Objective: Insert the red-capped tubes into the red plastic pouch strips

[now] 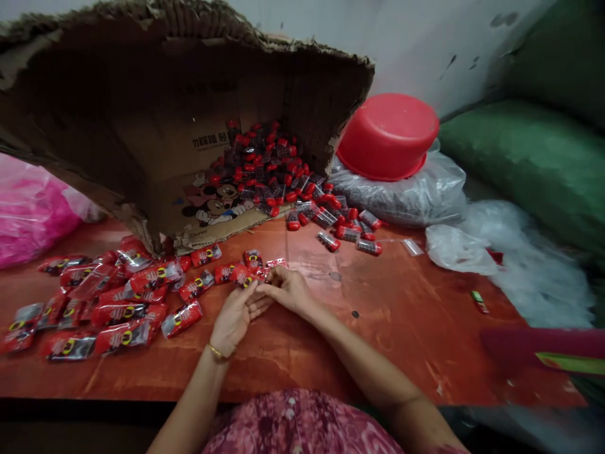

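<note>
Just beyond left hand (235, 317): red packet (242, 275), partly hidden.

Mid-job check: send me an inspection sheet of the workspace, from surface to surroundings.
Surface: red tabletop, scuffed, with a dark spot.
Job's things: red printed packets overlap at left; red-capped clear tubes lie heaped inside and in front of a torn cardboard box.
Clutter: crumpled clear bag; small green-and-red item, unidentified.
Grips: left grip and right grip, both bare hands, come together beside the packets; whether they hold anything is unclear.
Cables: nothing seen.
Surroundings: upturned red basin on a filled plastic bag; green bundle at right; pink bag at left; marked wall behind.
</note>
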### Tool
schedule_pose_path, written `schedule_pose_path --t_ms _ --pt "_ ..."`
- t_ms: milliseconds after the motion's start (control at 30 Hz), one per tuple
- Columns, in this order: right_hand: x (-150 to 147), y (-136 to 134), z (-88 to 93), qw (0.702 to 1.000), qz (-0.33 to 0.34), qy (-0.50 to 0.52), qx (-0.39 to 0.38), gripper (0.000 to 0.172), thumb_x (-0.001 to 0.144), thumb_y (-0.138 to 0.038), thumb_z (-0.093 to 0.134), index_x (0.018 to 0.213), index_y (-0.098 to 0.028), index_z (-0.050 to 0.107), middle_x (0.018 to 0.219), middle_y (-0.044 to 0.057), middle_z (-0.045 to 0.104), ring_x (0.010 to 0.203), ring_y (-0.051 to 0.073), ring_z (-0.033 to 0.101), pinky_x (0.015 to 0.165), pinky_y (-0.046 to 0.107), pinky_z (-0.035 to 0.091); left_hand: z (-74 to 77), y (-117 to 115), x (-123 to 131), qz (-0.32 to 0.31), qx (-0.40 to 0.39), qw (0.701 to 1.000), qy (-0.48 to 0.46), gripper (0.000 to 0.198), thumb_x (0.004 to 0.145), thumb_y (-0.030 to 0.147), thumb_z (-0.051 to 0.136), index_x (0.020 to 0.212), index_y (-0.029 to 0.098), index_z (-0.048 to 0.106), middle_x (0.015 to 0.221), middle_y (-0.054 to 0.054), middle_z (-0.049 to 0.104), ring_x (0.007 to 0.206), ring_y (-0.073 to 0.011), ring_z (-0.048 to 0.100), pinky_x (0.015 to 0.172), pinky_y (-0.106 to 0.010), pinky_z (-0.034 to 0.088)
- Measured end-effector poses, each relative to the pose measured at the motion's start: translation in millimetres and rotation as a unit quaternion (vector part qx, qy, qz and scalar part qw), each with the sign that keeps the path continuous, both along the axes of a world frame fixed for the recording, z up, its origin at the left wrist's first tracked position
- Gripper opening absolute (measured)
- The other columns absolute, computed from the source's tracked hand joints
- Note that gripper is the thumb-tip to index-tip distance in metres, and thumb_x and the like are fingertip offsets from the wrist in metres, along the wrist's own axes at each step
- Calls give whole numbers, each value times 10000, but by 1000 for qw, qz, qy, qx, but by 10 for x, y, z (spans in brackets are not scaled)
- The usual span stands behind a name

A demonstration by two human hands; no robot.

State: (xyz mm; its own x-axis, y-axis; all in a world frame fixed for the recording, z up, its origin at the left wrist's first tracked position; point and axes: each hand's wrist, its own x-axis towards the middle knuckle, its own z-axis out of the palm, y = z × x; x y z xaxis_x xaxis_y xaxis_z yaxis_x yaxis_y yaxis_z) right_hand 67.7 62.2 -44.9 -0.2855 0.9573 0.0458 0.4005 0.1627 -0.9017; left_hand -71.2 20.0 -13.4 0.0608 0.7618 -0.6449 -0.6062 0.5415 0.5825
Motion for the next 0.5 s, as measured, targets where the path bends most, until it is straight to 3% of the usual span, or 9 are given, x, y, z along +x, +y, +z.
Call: schedule_pose_path --t_ms 67,133,233,300,400,500 --pt "42 287 114 988 14 -131 86 369 803 -533 510 799 -175 602 664 23 620 618 136 538 594 247 421 35 59 -184 55 -6 998 17 61 771 203 618 742 148 618 679 -54 705 621 -153 670 619 -253 519" --pt "134 641 195 950 -40 -252 179 420 865 -491 425 961 -131 619 920 133 654 896 231 561 801 353 420 77 131 -334 147 -4 989 26 130 828 179 536 719 156 604 649 -31 696 590 -122 658 619 -228 517" --pt "300 1121 148 893 -127 -380 206 488 887 -446 394 1212 -107 526 1314 210 463 1217 346 369 972 500 277 130 214 -429 288 13 957 -10 207 883 213 450 738 178 593 674 2 694 637 -92 659 717 -225 519" --pt "402 1276 32 876 -103 -428 196 497 895 -431 376 1281 -135 477 1371 185 411 1291 365 264 997 539 219 149 227 -393 335 22 941 -49 218 898 265 419 806 180 597 753 -10 706 751 -105 670 801 -256 512" --pt "549 1202 -119 869 -56 -451 197 493 902 -432 349 1316 -180 442 1358 140 437 1320 360 205 997 547 216 148 181 -258 313 -1 946 -78 251 900 301 399 866 148 595 839 -63 706 860 -143 665 836 -288 507" --pt "728 893 -174 866 -39 -453 208 481 904 -417 333 1312 -189 447 1336 132 458 1319 353 211 999 538 227 115 119 -121 244 -34 967 -59 216 885 263 429 837 136 598 871 -84 699 841 -153 669 822 -287 510"
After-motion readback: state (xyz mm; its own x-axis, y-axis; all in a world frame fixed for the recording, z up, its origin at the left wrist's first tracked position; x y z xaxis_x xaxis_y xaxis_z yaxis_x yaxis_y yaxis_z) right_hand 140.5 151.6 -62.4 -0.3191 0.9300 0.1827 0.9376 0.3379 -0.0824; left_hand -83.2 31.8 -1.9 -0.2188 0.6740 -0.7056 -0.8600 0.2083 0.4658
